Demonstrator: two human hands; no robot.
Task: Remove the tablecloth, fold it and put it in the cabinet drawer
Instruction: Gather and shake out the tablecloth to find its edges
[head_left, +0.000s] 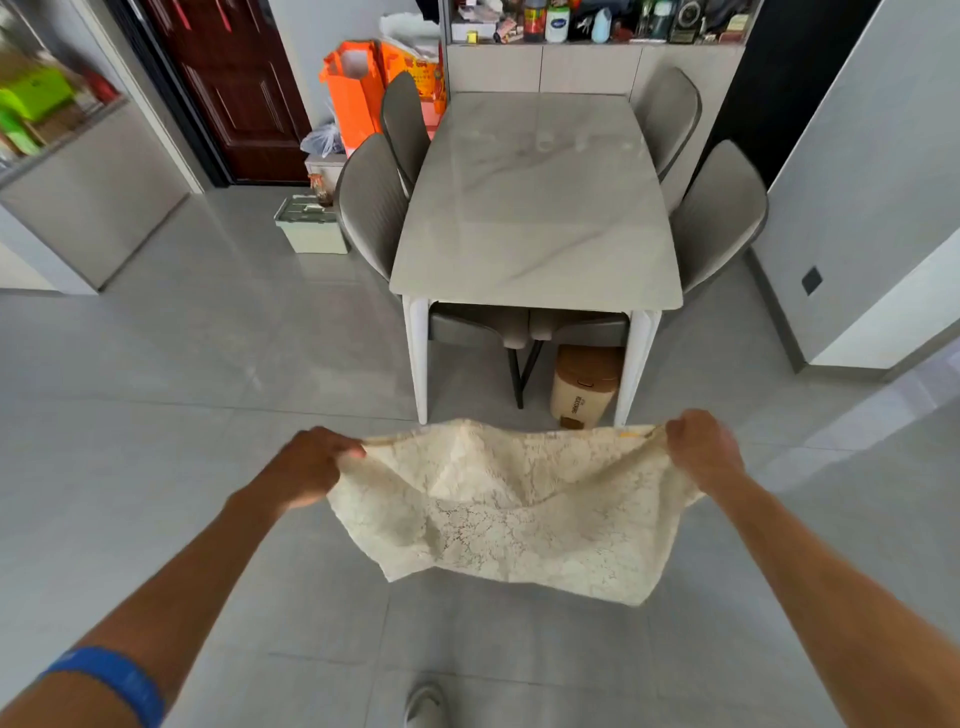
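Tablecloth (511, 512) hangs between both hands, long axis 9-to-3: left hand (311, 460) grips its 9 o'clock corner, right hand (701, 447) its 3 o'clock corner. Bare tabletop (535, 208) at 12; next fold likely brings corners together

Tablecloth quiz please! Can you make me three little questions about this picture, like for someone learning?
1. True or false: the lace tablecloth is lying spread over the table.
2. Which hands hold the tablecloth? A) only the left hand B) only the right hand C) both hands
3. Fill in: under the table stands a beige and brown ____.

Key:
1. False. It hangs in the air in front of the table, whose marble top is bare.
2. C. Each hand grips one upper corner.
3. Bin.
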